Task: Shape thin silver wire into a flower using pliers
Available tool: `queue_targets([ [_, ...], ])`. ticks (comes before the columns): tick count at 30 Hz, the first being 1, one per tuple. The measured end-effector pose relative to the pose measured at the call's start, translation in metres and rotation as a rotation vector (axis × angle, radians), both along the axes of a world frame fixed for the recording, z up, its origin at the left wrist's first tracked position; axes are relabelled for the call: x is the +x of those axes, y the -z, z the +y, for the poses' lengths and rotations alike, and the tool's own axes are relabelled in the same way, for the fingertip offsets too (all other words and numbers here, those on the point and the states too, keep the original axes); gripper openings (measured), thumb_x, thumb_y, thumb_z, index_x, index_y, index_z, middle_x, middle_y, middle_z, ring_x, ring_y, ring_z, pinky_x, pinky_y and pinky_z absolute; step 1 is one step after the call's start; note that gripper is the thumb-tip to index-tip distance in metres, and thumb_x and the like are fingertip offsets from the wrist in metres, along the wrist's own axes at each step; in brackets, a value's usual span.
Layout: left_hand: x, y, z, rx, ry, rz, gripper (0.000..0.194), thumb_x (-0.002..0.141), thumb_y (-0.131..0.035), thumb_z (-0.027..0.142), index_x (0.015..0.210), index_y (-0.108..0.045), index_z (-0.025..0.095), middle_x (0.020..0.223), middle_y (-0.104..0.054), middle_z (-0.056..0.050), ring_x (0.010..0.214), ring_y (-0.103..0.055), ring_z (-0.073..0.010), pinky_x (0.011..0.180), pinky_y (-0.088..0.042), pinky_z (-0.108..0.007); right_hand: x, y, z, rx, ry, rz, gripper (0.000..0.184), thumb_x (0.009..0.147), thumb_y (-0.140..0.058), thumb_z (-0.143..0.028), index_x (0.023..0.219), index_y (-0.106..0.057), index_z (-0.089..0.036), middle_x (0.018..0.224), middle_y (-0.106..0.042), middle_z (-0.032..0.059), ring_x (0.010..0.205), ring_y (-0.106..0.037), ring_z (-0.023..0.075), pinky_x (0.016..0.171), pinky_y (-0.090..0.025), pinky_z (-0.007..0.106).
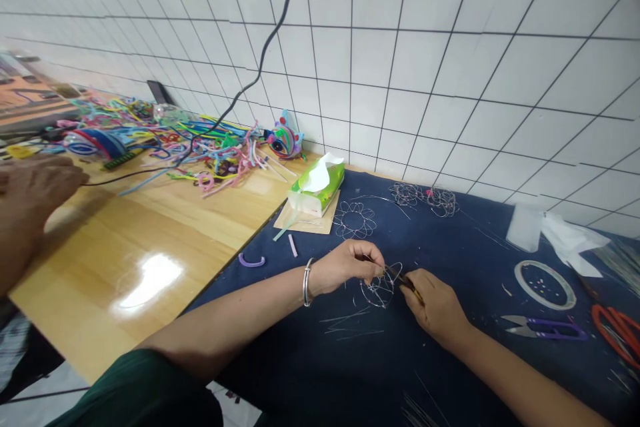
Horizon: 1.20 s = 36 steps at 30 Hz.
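My left hand [353, 263], with a silver bangle on its wrist, pinches a small round wire frame [379, 293] made of thin looped wire. In my right hand [437, 303] is a pair of pliers [413, 288] with a yellowish handle, its dark jaws at the frame's upper right edge. My fingers partly cover the jaws and the wire between them. Loose straight wires [353, 325] lie on the dark blue cloth [300, 360] just below the frame. Above my left hand rests a flower-shaped wire ring [354, 220].
A green tissue pack [320, 183] stands behind my hands. Tangled wire pieces [424, 197] lie by the wall. To the right are a white ring [545, 285], purple snips [545, 328] and orange-handled scissors [617, 330]. Colourful pipe cleaners [215, 147] and another person's hand [37, 193] are at left.
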State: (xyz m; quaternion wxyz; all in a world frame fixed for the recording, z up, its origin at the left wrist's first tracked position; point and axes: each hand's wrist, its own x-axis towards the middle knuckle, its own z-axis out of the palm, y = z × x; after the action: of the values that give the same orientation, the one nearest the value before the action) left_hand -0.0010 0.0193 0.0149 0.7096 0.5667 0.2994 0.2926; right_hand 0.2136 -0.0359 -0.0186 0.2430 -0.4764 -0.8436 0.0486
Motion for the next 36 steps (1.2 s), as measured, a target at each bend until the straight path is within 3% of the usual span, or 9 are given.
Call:
queue_targets([
  [6,-0.0026,-0.0051,0.0021,0.123,-0.022,0.127,0.008,0.070,-0.060,0.018,0.071,-0.060,0.010,0.060,-0.053,0.002,0.051,-0.043,-0.0035,0.048,-0.034,-0.015,0.0002,-0.0004,-0.0004,-0.008,-0.026,0.023,0.012,0.086,-0.040,-0.024,0.083,-0.050,-0.019,0.074,-0.054,0.0027,0.068,-0.052,0.0132,0.063,-0.042,0.026],
  [11,-0.0018,-0.0031,0.0032,0.018,0.050,0.078,0.012,0.066,-0.064,0.019,0.072,-0.060,0.010,0.057,-0.052,0.002,0.048,-0.045,-0.0038,0.048,-0.038,-0.016,0.0011,0.0045,0.0011,0.022,-0.020,0.035,0.010,0.086,-0.042,-0.024,0.082,-0.050,-0.020,0.071,-0.053,0.0013,0.063,-0.052,0.0118,0.059,-0.041,0.025],
  [14,0.0000,-0.0015,0.0015,-0.005,0.006,0.062,0.011,0.068,-0.064,0.019,0.072,-0.059,0.010,0.059,-0.053,0.001,0.048,-0.046,-0.0040,0.047,-0.037,-0.016,-0.0003,0.0022,0.0003,0.033,-0.033,0.018,0.012,0.087,-0.040,-0.024,0.080,-0.049,-0.019,0.071,-0.053,0.0015,0.064,-0.052,0.0124,0.060,-0.042,0.025],
  [21,0.0017,0.0006,-0.0010,-0.148,0.046,-0.037,0.012,0.068,-0.065,0.018,0.075,-0.059,0.010,0.060,-0.054,0.001,0.050,-0.047,-0.0047,0.050,-0.037,-0.018,-0.0007,-0.0001,-0.0003,0.011,-0.026,0.031,0.011,0.087,-0.040,-0.023,0.083,-0.049,-0.018,0.074,-0.053,0.0025,0.067,-0.052,0.0125,0.062,-0.042,0.026],
  [28,0.0037,0.0039,-0.0037,-0.196,0.076,-0.122,0.018,0.067,-0.070,0.022,0.075,-0.061,0.009,0.062,-0.055,0.000,0.052,-0.049,-0.0058,0.052,-0.038,-0.019,0.0033,0.0077,0.0005,-0.021,-0.040,0.071,0.008,0.086,-0.043,-0.024,0.083,-0.049,-0.020,0.075,-0.053,0.0017,0.067,-0.050,0.0123,0.062,-0.041,0.026],
  [36,0.0062,0.0044,-0.0061,-0.198,0.047,-0.149,0.017,0.069,-0.068,0.021,0.076,-0.059,0.010,0.062,-0.053,0.001,0.050,-0.046,-0.0043,0.052,-0.035,-0.019,0.0007,-0.0002,-0.0027,-0.032,-0.019,0.097,0.011,0.087,-0.040,-0.024,0.083,-0.048,-0.019,0.075,-0.052,0.0028,0.068,-0.051,0.0133,0.063,-0.041,0.027],
])
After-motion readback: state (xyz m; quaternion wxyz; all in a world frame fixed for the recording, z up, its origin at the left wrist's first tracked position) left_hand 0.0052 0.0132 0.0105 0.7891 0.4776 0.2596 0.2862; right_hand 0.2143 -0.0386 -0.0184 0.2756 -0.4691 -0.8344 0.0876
